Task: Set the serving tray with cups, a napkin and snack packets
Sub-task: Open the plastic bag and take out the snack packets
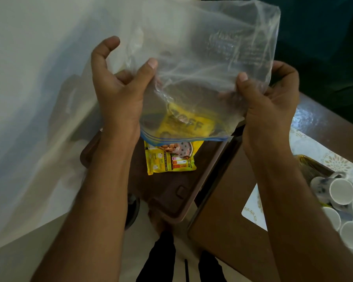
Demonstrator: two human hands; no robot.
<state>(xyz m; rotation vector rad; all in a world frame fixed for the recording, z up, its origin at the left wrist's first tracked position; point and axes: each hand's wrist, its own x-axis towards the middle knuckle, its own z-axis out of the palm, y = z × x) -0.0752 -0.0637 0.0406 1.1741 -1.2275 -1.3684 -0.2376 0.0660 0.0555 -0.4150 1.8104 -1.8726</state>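
Several white ceramic cups (341, 202) sit clustered near right on the brown wooden table (222, 220), mouths up. Left of the table there's a brown plastic serving tray (171, 192) with a yellow printed snack packet (171, 157) lying flat on it. Above that, both hands are holding up a clear zip-top plastic bag (202, 68), blue seal edge hanging down over the packet. Left hand (118, 88) has its thumb pinching the bag's left side, right hand (271, 98) is clamped on the right side. Hands well apart.
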